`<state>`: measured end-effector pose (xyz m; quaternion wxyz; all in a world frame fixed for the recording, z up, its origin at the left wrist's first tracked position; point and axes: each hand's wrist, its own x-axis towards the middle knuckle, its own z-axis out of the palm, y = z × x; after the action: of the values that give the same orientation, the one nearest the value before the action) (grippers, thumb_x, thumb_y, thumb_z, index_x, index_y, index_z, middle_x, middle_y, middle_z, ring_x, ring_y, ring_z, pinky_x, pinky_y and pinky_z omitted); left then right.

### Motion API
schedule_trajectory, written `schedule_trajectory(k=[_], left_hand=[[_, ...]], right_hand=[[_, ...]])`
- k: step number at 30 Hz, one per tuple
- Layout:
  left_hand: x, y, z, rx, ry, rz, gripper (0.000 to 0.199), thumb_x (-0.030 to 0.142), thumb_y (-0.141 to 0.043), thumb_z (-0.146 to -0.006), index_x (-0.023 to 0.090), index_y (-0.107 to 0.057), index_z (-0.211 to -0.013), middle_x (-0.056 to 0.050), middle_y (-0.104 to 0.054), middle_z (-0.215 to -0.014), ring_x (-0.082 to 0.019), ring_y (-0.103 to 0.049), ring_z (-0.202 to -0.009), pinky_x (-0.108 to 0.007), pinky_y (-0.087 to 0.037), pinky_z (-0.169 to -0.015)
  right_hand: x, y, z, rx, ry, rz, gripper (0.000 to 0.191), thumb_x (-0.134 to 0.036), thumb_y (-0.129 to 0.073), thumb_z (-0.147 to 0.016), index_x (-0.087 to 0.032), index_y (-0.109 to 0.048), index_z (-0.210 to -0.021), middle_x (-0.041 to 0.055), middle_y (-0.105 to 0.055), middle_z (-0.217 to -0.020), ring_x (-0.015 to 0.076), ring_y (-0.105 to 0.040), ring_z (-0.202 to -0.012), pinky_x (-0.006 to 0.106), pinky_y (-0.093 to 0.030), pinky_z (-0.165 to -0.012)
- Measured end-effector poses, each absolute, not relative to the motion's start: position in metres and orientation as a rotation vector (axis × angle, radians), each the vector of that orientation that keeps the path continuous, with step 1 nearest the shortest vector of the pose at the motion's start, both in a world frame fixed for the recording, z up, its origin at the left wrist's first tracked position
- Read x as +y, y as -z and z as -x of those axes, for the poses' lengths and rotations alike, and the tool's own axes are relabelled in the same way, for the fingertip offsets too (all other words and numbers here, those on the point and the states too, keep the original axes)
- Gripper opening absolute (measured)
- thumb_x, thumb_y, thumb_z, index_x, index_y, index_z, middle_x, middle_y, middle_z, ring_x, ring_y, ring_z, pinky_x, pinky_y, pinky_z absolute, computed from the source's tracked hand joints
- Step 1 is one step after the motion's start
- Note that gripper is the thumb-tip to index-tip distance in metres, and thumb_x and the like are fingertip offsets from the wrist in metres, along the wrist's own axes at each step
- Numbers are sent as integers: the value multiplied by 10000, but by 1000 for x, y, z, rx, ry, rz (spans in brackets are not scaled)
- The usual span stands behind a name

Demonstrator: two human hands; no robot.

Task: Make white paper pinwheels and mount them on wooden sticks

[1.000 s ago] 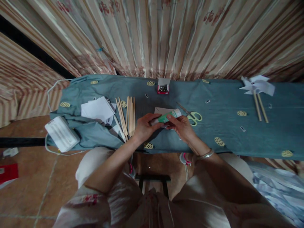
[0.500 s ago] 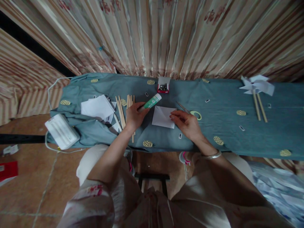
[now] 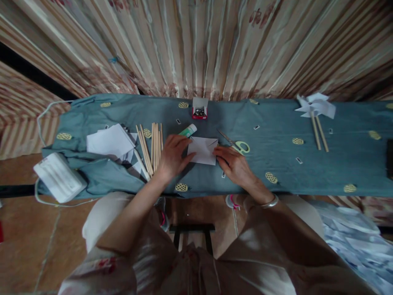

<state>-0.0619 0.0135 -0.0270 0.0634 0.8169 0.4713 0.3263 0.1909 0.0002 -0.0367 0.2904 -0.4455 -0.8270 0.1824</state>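
A small white square of paper (image 3: 202,150) with crease lines near its top lies in front of me on the cloth. My left hand (image 3: 175,155) is at its left edge, fingers by the upper corner and thumb on the sheet. At the right edge, the fingertips of my right hand (image 3: 231,162) hold the paper, with the thumb lower down. Just behind my left hand lies a green and white glue stick (image 3: 188,130), partly hidden by the fingers. Scissors (image 3: 238,144) with light green handles rest beyond my right hand.
Wooden sticks (image 3: 157,141) and a stack of white paper (image 3: 110,141) lie to the left, near a white power strip (image 3: 60,177). A red box of small metal pieces (image 3: 199,111) stands at the back. Paper pinwheels (image 3: 317,107) on sticks lie far right on the blue-green tablecloth (image 3: 276,123).
The glue stick has left my left hand and lies on the cloth. My left hand has come down to the paper's left edge; my right hand holds the right edge. The view has shifted right.
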Motion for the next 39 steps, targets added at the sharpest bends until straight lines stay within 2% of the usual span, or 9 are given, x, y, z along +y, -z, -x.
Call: schedule_trajectory(k=[3,8,15,23,28,34,39], left_hand=[[-6,25,46,1237,-729,-2597,248,351,-645,-917,150,-687,-1056,-109,-695,-1027,-267,-609,-1009,-418,-518,-889],[-12,30,32,1230,-584,-2698,179,276,-617,-939,142,-691,-1032,-98,-707,-1003,-255,-607,-962,-373,-504,-819],[-8,32,28,1226,-509,-2839,178,237,-534,-986,157,-689,-947,-69,-691,-900,-212,-595,-857,-334,-483,-767],[-10,26,26,1224,-461,-2882,117,145,-575,-941,142,-660,-860,-54,-670,-826,-212,-603,-805,-321,-497,-734],[-16,30,28,1178,-511,-2865,136,151,-548,-958,141,-667,-892,-65,-694,-862,-203,-623,-803,-318,-503,-726],[-14,30,28,1187,-589,-2788,137,209,-561,-967,127,-666,-1000,-85,-705,-940,-212,-627,-884,-324,-519,-802],[-7,30,26,1177,-511,-2832,148,203,-551,-968,140,-675,-919,-83,-692,-896,-221,-605,-861,-338,-506,-766]], right_hand=[[-2,38,-191,-2222,-469,1185,292,-163,-458,-954,-174,-709,-1101,137,-708,-1236,270,-656,-1151,481,-507,-1032],[-5,37,-190,-2223,-453,1205,296,-151,-458,-947,-165,-709,-1104,139,-699,-1246,271,-645,-1159,482,-497,-1053],[-6,33,-190,-2203,-527,1225,309,-159,-469,-928,-207,-711,-1113,117,-697,-1257,283,-644,-1163,511,-498,-1053],[-9,30,-192,-2175,-521,1202,379,-121,-580,-823,-218,-653,-1183,118,-669,-1298,291,-614,-1230,514,-476,-1070],[-17,26,-194,-2159,-612,1196,257,-213,-672,-848,-224,-672,-1105,114,-682,-1259,286,-622,-1201,495,-493,-1038],[-16,31,-194,-2149,-591,1212,243,-263,-680,-867,-229,-676,-1108,112,-697,-1223,295,-629,-1174,504,-485,-1039],[-13,31,-193,-2144,-575,1210,262,-281,-666,-880,-235,-671,-1139,110,-702,-1218,297,-637,-1165,503,-490,-1036]])
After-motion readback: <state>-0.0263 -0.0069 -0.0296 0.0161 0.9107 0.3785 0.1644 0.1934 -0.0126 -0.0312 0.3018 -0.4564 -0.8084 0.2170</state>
